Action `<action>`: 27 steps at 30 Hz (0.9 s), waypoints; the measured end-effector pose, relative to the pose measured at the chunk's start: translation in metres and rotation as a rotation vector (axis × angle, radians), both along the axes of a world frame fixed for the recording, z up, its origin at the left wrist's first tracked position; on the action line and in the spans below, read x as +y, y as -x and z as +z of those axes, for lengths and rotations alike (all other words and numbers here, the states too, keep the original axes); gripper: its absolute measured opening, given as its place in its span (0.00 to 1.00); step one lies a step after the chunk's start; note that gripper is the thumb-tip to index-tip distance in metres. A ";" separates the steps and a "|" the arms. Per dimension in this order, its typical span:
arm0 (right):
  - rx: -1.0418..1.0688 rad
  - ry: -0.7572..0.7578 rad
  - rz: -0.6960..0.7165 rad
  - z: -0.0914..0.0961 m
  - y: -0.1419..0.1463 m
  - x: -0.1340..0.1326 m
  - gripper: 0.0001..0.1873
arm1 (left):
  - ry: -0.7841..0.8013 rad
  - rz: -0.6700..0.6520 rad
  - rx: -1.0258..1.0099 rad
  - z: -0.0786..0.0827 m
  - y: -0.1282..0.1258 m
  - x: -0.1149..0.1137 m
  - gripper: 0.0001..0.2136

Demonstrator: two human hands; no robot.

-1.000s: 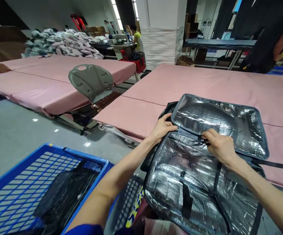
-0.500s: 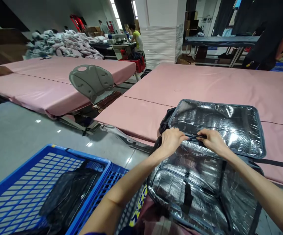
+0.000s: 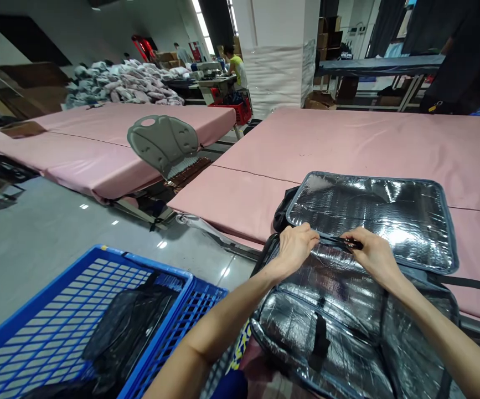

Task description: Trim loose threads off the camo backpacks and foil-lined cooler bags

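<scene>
Pink sheeting covers the broad worktable [image 3: 368,138] beyond our hands, and closest to us sits the big dark soft bag [image 3: 343,277] with crinkled silver foil lining, gaping wide below both palms. Look at our left hand [image 3: 295,246], thumb and fingertips pinched together on the blue-grey fabric seam [image 3: 326,239]! Beside it, our right hand [image 3: 375,255] has its fingers curled around a small, slim black tool [image 3: 351,243], too blurred for us to name. And that's the relation to watch: the tool sits between the two hands, right hand nearer, its long axis running roughly left to right along the seam, toward the left fingertips. Our forearms slant in from lower left and lower right, knuckles up. Down to the left hand's left, we've a blue plastic lattice crate [image 3: 40,299] holding a crumpled black bundle [image 3: 127,324]. Just past the fingers, the rectangular foil-faced flap [image 3: 372,205] lies folded back, longer sideways than deep. Farther out, beyond the left hand, stands a grey-green plastic chair [image 3: 163,141]; deeper again, a heap of pale soft bundles [image 3: 119,83] and a co-worker in yellow [image 3: 236,67].
</scene>
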State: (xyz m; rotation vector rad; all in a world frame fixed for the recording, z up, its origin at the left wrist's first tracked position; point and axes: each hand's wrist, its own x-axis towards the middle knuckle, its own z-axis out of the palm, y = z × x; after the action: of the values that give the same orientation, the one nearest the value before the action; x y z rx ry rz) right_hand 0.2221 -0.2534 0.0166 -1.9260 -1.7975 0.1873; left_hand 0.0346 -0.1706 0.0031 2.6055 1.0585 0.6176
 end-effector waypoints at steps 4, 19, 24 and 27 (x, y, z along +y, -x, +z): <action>-0.105 -0.014 -0.107 -0.003 0.000 -0.017 0.14 | 0.104 -0.022 -0.082 0.005 0.006 0.002 0.08; -0.164 -0.131 -0.140 -0.009 0.016 -0.019 0.14 | 0.265 0.026 0.013 0.019 0.007 0.008 0.10; -0.171 -0.189 -0.118 -0.010 0.024 -0.016 0.12 | 0.241 0.034 0.008 0.019 0.007 0.003 0.09; -0.190 -0.163 -0.114 -0.008 0.032 -0.010 0.10 | 0.200 0.044 -0.003 0.017 0.007 0.002 0.09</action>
State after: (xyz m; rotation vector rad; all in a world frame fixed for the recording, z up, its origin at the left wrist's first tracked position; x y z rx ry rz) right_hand 0.1906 -0.2631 0.0085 -1.9764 -1.7526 -0.1815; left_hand 0.0272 -0.1683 0.0199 2.4149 1.1183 0.4982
